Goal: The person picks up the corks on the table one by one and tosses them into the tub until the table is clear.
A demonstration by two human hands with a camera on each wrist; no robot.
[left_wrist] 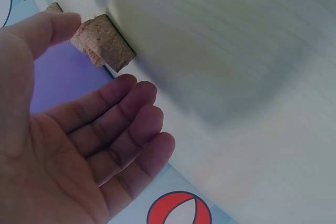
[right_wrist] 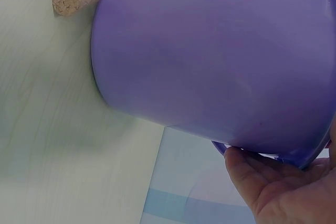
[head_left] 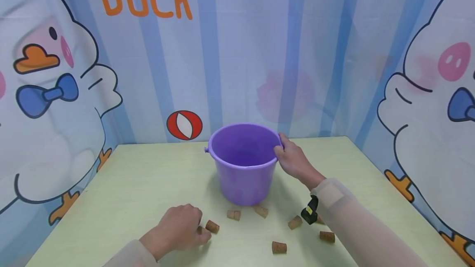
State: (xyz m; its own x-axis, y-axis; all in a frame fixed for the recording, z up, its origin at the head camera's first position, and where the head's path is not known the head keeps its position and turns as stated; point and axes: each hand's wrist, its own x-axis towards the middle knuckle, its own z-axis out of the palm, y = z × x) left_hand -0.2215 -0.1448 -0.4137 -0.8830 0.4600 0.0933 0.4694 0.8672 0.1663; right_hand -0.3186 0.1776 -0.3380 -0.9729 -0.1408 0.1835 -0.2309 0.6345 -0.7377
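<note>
A purple bucket (head_left: 245,184) stands upright on the table, its mouth facing up. My right hand (head_left: 295,160) grips the bucket's rim on the right side, thumb toward the inside; the right wrist view shows its fingers (right_wrist: 244,174) against the outer wall. Close to a brown cork (head_left: 212,226) is my left hand (head_left: 178,228). In the left wrist view the left hand's thumb and fingers are spread apart, with the cork (left_wrist: 113,45) beyond the gap between them and not pinched. The bucket's floor is partly in shadow.
Several more corks lie around the bucket's front: a pale cork (head_left: 233,215), one by its base (head_left: 261,211), a nearer cork (head_left: 279,247) and a darker cork (head_left: 327,237) by the right sleeve. A duck-print curtain (head_left: 245,52) borders the pale table (head_left: 156,176).
</note>
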